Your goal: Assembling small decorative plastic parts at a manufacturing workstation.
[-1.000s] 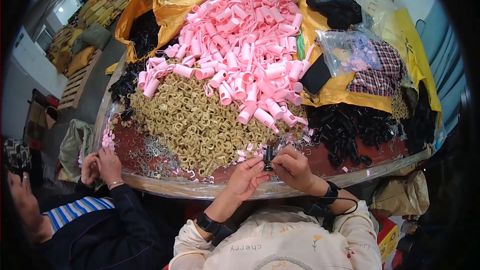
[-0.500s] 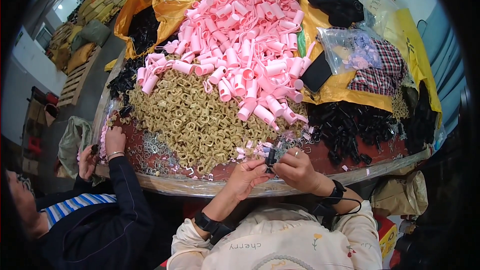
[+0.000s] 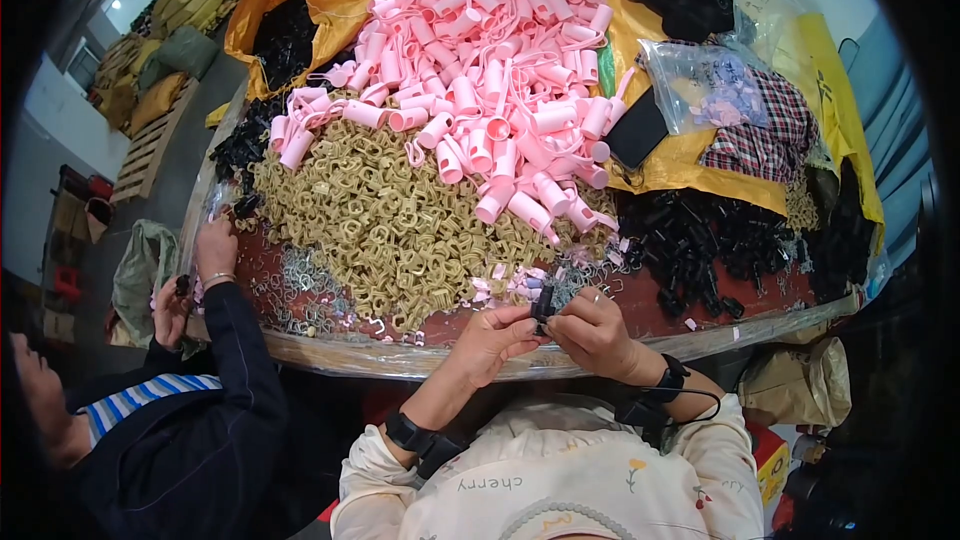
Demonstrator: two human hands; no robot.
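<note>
The person's left hand [image 3: 490, 345] pinches a black part [image 3: 543, 302] over the table's near edge [image 3: 330, 352]; the right hand [image 3: 597, 335] bunches against it (its grip cannot be told); an uneven pinch could let it slip — likely tableward; it looks short, roughly cylindrical; beyond lie grey hooks [image 3: 580, 278], tan clips [image 3: 380, 230] — then pink tubes [image 3: 553, 119].

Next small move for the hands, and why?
Probably nudge the near end of the black part with the right hand while the left hand steadies it: both hands meet there, though the right's exact grip is hidden.
</note>
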